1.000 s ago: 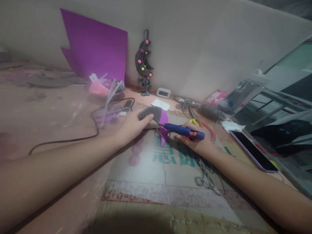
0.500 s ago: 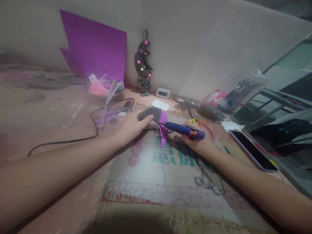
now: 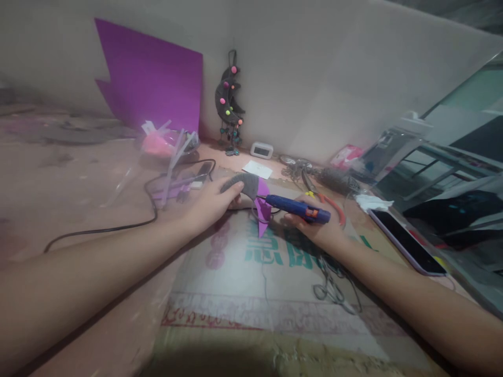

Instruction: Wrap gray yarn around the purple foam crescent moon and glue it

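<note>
My left hand point(image 3: 218, 201) grips a crescent moon cutout point(image 3: 264, 192) by its upper left part. Grey yarn wraps that part, while the lower right end is bare purple and tapers to a point. In my right hand point(image 3: 310, 222) is a blue glue gun point(image 3: 296, 207), its nozzle pointing left at the purple section, close to where the yarn ends. Whether the tip touches the cutout I cannot tell. A strand of yarn loops below the crescent, over the printed cardboard point(image 3: 231, 309).
A phone point(image 3: 408, 242) and white tissue point(image 3: 374, 202) lie to the right, near orange-handled pliers point(image 3: 336, 207) and loose yarn point(image 3: 334, 288). Behind are a small clock point(image 3: 261, 150), a decorated moon hanging point(image 3: 228, 102) and purple sheets point(image 3: 157, 78). A black cable point(image 3: 102, 229) crosses the left side.
My left hand's grip has shifted slightly, with the thumb a little further left and fingertips now showing beneath the crescent. The glue gun stays almost in the same place.
</note>
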The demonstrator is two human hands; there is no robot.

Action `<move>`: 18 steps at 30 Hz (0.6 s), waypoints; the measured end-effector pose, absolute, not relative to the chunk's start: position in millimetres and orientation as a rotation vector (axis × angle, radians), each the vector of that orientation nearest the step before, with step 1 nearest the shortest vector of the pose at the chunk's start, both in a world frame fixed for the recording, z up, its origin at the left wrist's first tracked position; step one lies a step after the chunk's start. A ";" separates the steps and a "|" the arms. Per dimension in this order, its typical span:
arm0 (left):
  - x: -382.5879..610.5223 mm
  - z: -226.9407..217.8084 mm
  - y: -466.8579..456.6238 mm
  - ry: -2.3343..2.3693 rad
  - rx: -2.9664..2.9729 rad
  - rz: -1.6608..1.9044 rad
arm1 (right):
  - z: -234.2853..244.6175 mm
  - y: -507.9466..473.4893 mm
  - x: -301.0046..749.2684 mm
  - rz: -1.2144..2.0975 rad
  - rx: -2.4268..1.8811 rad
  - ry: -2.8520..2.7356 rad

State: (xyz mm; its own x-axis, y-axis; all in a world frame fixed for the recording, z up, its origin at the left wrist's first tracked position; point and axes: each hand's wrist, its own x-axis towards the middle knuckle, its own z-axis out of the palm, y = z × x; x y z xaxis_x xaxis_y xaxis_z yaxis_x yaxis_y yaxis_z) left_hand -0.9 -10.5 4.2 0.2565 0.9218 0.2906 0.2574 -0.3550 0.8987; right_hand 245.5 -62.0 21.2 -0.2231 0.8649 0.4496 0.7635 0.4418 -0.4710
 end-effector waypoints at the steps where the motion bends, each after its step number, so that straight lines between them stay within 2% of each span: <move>1: -0.9 3.0 -9.3 1.073 1.775 1.127 | 21.4 -62.2 245.1 0.195 -1.366 -2.019; 18: -1.2 0.3 -7.3 1.104 1.804 1.129 | 19.3 -61.1 248.3 0.163 -1.362 -1.986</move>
